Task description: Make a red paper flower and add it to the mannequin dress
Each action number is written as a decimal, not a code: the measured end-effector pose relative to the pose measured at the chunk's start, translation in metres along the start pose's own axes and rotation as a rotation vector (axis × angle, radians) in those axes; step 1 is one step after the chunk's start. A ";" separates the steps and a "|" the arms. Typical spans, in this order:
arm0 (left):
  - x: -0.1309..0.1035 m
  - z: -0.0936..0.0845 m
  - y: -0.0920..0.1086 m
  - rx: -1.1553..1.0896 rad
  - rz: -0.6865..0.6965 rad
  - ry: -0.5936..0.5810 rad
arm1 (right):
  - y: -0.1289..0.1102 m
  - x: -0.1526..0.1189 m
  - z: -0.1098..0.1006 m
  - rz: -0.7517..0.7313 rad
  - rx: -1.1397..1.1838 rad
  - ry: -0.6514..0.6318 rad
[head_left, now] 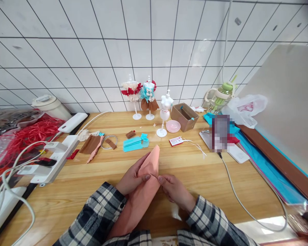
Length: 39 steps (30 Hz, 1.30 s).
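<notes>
A long piece of salmon-pink crepe paper [141, 205] runs from my lap up over the table's front part, its pointed top end tilted to the upper right. My left hand [132, 179] grips it from the left, thumb lying on top and fingers behind it. At the paper's right edge, my right hand [176, 191] is closed in a pinch, thumb and forefinger on the edge. Beyond the paper lie folded turquoise strips [132, 144] and small brown pieces [130, 134]. A bare white mini mannequin [165, 111] stands behind them.
Two dressed mannequins [130, 92] [149, 94], a pink bowl [173, 126] and a cardboard box [184, 118] stand at the back. A power strip [58, 160] with cables is at left. At right are a phone [220, 133], its cable and a green-lidded bottle [222, 95].
</notes>
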State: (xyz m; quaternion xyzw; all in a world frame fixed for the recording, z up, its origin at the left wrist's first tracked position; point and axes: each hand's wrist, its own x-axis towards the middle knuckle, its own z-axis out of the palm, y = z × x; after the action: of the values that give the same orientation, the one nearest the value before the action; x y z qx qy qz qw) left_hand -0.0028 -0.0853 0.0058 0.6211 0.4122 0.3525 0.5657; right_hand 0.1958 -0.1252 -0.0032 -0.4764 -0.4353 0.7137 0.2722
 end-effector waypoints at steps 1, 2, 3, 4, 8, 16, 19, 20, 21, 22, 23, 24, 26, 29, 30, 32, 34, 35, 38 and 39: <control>0.000 0.000 0.000 -0.006 -0.007 0.000 | -0.001 -0.001 -0.001 0.022 0.018 -0.021; 0.000 0.000 0.000 -0.010 -0.015 -0.002 | -0.002 -0.002 -0.002 0.040 0.033 -0.040; 0.000 0.000 0.000 -0.012 -0.023 -0.005 | -0.003 -0.003 -0.003 0.052 0.044 -0.054; 0.000 0.000 0.001 -0.012 -0.027 -0.007 | -0.004 -0.003 -0.004 0.057 0.052 -0.061; 0.001 0.000 0.003 -0.008 -0.028 -0.028 | -0.004 -0.004 -0.001 0.065 0.091 -0.047; 0.001 0.001 0.004 -0.010 -0.042 -0.075 | -0.005 -0.006 0.008 0.113 0.185 -0.010; 0.001 0.001 0.003 -0.018 -0.040 -0.072 | -0.003 -0.005 0.009 0.091 0.190 0.004; 0.002 0.001 0.003 -0.021 -0.040 -0.073 | -0.003 -0.005 0.009 0.082 0.189 0.006; 0.002 0.001 0.002 -0.027 -0.041 -0.077 | -0.003 -0.004 0.009 0.077 0.189 0.010; 0.002 0.001 0.002 -0.036 -0.041 -0.083 | -0.003 -0.004 0.009 0.073 0.189 0.012; 0.002 0.001 0.002 -0.046 -0.040 -0.090 | -0.002 -0.005 0.010 0.069 0.188 0.015; 0.002 0.001 0.002 -0.057 -0.038 -0.097 | -0.002 -0.005 0.010 0.066 0.184 0.016; 0.003 0.001 0.002 -0.069 -0.039 -0.109 | -0.002 -0.005 0.010 0.062 0.168 0.019; 0.002 0.001 0.003 -0.068 -0.034 -0.121 | -0.002 -0.006 0.009 0.064 0.141 0.019; 0.002 0.001 0.003 -0.069 -0.027 -0.120 | -0.002 -0.006 0.008 0.069 0.133 0.016; 0.002 0.001 0.005 -0.074 -0.025 -0.111 | -0.002 -0.006 0.007 0.077 0.121 -0.002; 0.001 0.001 0.006 -0.081 -0.050 -0.103 | -0.002 -0.007 0.006 0.085 0.126 -0.025; 0.001 0.001 0.006 -0.083 -0.066 -0.100 | -0.002 -0.008 0.005 0.088 0.137 -0.036; 0.001 0.001 0.006 -0.088 -0.091 -0.101 | -0.002 -0.012 0.005 0.101 0.187 -0.057; 0.001 0.000 0.006 -0.087 -0.095 -0.099 | -0.001 -0.013 0.005 0.104 0.200 -0.058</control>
State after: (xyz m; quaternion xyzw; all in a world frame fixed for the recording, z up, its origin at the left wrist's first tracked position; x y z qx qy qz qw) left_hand -0.0014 -0.0847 0.0119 0.5925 0.3971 0.3113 0.6280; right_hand 0.1959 -0.1368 0.0046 -0.4482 -0.3443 0.7802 0.2680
